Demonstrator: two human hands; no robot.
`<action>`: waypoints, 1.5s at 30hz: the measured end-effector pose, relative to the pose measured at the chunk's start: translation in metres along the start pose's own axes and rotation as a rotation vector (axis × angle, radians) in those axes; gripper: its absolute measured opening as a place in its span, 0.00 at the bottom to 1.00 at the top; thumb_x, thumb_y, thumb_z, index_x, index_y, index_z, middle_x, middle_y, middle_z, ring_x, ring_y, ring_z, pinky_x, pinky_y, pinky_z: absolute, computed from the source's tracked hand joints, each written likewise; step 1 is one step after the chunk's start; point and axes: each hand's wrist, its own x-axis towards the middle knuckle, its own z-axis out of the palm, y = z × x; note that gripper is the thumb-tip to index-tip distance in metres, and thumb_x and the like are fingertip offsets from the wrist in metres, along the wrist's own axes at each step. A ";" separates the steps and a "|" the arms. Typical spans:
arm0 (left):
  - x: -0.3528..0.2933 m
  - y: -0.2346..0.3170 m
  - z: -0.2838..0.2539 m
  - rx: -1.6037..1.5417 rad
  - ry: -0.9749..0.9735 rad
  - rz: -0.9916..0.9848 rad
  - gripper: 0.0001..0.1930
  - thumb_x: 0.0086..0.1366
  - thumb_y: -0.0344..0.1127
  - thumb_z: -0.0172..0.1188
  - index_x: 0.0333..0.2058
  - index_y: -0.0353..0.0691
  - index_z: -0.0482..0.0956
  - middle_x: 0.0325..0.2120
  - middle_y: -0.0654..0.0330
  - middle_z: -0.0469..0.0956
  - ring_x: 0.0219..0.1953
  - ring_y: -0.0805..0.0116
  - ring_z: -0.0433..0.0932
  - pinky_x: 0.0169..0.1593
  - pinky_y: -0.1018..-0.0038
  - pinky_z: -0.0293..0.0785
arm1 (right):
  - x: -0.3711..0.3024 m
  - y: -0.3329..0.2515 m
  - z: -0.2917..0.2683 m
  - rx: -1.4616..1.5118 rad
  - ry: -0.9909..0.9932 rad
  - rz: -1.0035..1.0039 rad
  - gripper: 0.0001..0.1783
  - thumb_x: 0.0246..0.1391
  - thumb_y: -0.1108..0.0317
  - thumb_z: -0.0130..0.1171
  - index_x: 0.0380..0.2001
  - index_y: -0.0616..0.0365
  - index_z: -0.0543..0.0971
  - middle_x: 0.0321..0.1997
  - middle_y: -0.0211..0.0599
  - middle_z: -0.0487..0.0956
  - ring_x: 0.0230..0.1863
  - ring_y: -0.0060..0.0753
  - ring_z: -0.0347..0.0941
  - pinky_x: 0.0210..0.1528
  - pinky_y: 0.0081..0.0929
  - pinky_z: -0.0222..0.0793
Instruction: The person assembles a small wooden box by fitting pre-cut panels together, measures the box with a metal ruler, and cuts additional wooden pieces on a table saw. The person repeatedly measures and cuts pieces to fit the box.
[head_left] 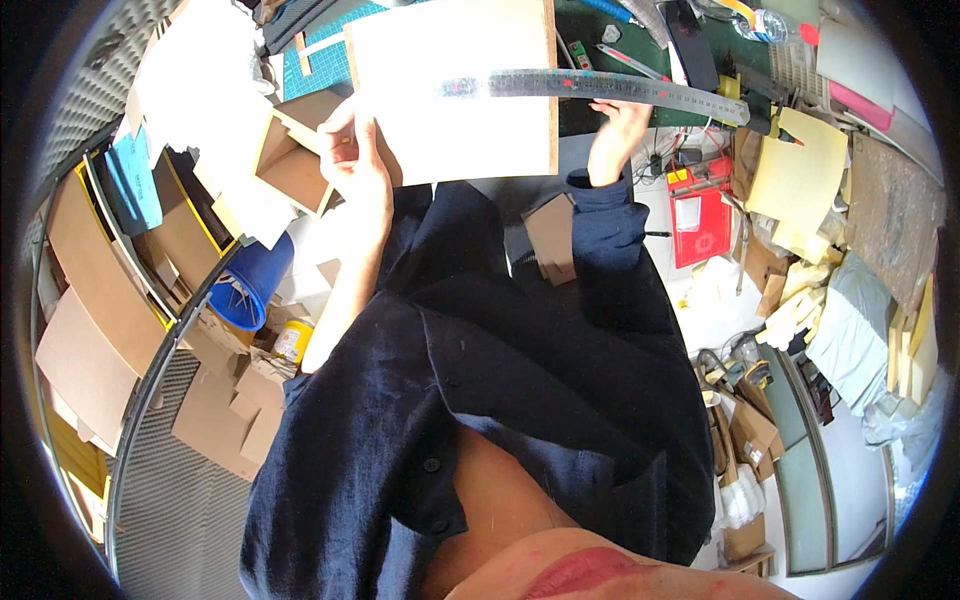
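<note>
A board with a bright white face (450,130) and thin tan edges lies before me at the top middle. My left hand (357,155) is closed on its left edge near the lower corner, fingers curled and thumb along the side. Across the board and past its right edge runs a long steel ruler (610,85), which looks curved in this view. My right hand (620,140) grips the ruler from below, right of the board; the ruler hides part of the fingers. Strong light washes out the ruler's left end.
A green cutting mat (325,65) lies behind the board. Left of my left hand stands an open cardboard box (290,160), with a blue bin (250,280) lower down. A black phone (690,45), a plastic bottle (770,25) and a red case (702,228) are at the right.
</note>
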 end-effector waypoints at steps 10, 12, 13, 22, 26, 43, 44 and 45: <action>-0.001 0.006 0.001 -0.022 -0.020 0.001 0.10 0.68 0.28 0.62 0.47 0.35 0.79 0.39 0.59 0.81 0.40 0.78 0.77 0.48 0.81 0.75 | 0.035 0.024 0.028 -1.120 -0.352 -0.461 0.15 0.51 0.65 0.66 0.44 0.48 0.79 0.43 0.41 0.75 0.48 0.51 0.75 0.44 0.49 0.71; -0.002 0.008 -0.001 -0.004 -0.029 -0.045 0.08 0.69 0.25 0.60 0.46 0.35 0.77 0.41 0.57 0.81 0.44 0.75 0.78 0.52 0.77 0.73 | 0.037 0.022 0.029 -1.104 -0.349 -0.424 0.15 0.51 0.65 0.66 0.44 0.49 0.79 0.44 0.41 0.75 0.48 0.51 0.75 0.46 0.49 0.70; -0.002 0.010 -0.001 0.004 -0.038 -0.069 0.08 0.69 0.23 0.59 0.45 0.35 0.77 0.43 0.57 0.81 0.46 0.73 0.78 0.54 0.75 0.72 | 0.041 0.016 0.032 -1.104 -0.320 -0.529 0.15 0.50 0.67 0.68 0.41 0.57 0.79 0.39 0.46 0.80 0.40 0.54 0.79 0.42 0.44 0.76; 0.000 0.022 0.009 0.031 -0.064 -0.088 0.08 0.70 0.24 0.58 0.46 0.34 0.76 0.44 0.55 0.81 0.48 0.73 0.78 0.55 0.77 0.72 | 0.043 0.006 0.012 -0.890 -0.324 -0.278 0.13 0.56 0.61 0.60 0.34 0.62 0.78 0.35 0.55 0.82 0.36 0.55 0.82 0.37 0.45 0.77; -0.001 0.018 0.006 -0.015 -0.057 -0.095 0.08 0.70 0.24 0.58 0.46 0.34 0.76 0.44 0.56 0.81 0.47 0.74 0.78 0.54 0.78 0.73 | 0.012 -0.066 0.001 -1.280 -0.354 -0.012 0.18 0.50 0.55 0.64 0.34 0.58 0.76 0.25 0.50 0.82 0.31 0.57 0.81 0.35 0.52 0.76; 0.001 0.012 0.008 -0.111 -0.120 -0.021 0.08 0.70 0.27 0.59 0.46 0.34 0.72 0.45 0.56 0.77 0.45 0.75 0.76 0.49 0.78 0.74 | -0.016 -0.140 0.124 -0.251 -0.786 0.007 0.09 0.59 0.75 0.64 0.42 0.64 0.76 0.39 0.36 0.83 0.41 0.21 0.79 0.46 0.19 0.75; 0.000 0.012 0.008 -0.112 -0.115 -0.020 0.08 0.70 0.26 0.59 0.46 0.34 0.72 0.45 0.56 0.77 0.45 0.75 0.76 0.49 0.78 0.74 | -0.015 -0.131 0.139 -0.245 -0.760 -0.154 0.08 0.59 0.74 0.65 0.40 0.63 0.78 0.35 0.36 0.83 0.37 0.21 0.80 0.41 0.18 0.76; 0.000 0.012 0.008 -0.092 -0.129 -0.030 0.08 0.70 0.26 0.58 0.46 0.34 0.72 0.46 0.56 0.77 0.47 0.74 0.76 0.49 0.78 0.74 | -0.011 -0.126 0.148 -0.261 -0.756 -0.195 0.08 0.59 0.73 0.65 0.39 0.63 0.78 0.34 0.35 0.83 0.37 0.20 0.80 0.40 0.18 0.76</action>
